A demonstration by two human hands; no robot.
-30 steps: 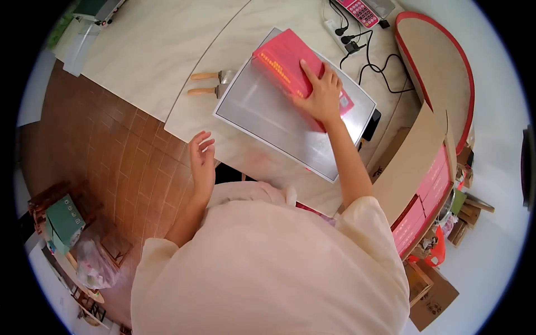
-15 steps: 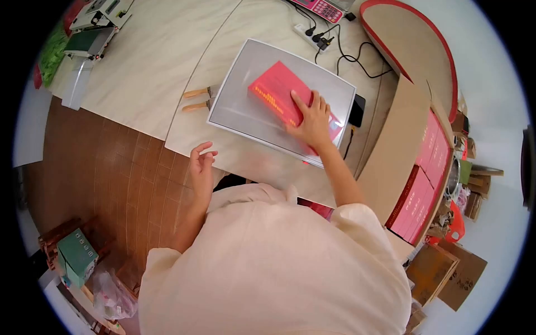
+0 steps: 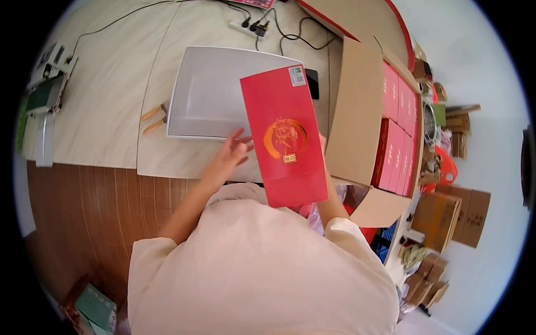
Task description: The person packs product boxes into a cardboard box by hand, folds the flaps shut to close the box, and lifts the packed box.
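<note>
A red gift box (image 3: 283,181) with a gold ring emblem and a label near its top corner is raised in front of me, its broad face showing. My right hand (image 3: 323,146) grips it from behind at the right edge; the box hides most of those fingers. My left hand (image 3: 230,153) is beside the left edge, fingers apart and holding nothing. Whether its fingertips touch the box I cannot tell. Behind the box lies a shallow grey-white tray (image 3: 209,92) on the table.
To the right stands an open cardboard carton (image 3: 357,111) with several red boxes (image 3: 395,151) inside. Two wooden-handled tools (image 3: 154,118) lie left of the tray. A phone (image 3: 312,84), a power strip (image 3: 247,28) and black cables are near the tray. A machine (image 3: 49,92) stands far left.
My right hand has lifted the red box off the tray and turned its broad face toward me. My left hand has moved right, up to the box. The view has shifted to the right.
</note>
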